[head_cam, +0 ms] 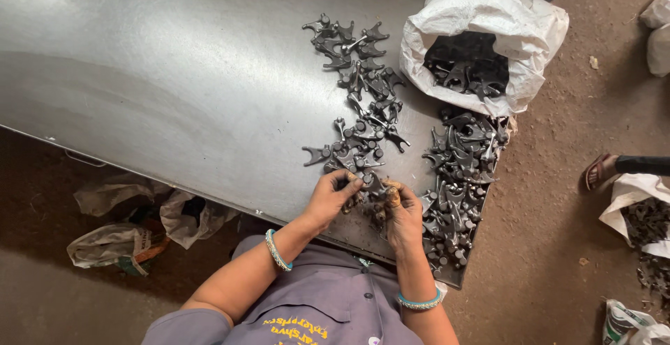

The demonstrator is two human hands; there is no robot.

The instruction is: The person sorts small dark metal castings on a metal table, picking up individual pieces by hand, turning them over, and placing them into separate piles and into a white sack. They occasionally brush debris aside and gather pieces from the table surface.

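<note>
Steel sheet forms the table [174, 73], bare and dull-shining over its left half, with crumpled bags [132, 226] lying on the dirt floor below its near edge. Moving right, a loose trail of dark forked metal parts [359, 94] runs down the middle of the sheet toward the person, spread thin enough that single pieces can be picked off it. At the near edge the left hand [329, 195] is curled, fingertips pinched on a small dark forked part [370, 183], and the right hand [403, 212] closes on the same piece from the other side, so the part sits between both hands just above the table edge, probably held close for a look or a turn. Each wrist wears a turquoise bangle. Just right of the hands, a denser heap of the parts [460, 177] crowds the table's corner within easy reach. Above it, a white sack [488, 17] stands open-mouthed, more dark parts showing inside. Farther right, a sandalled foot [601, 170] rests on the floor.
</note>
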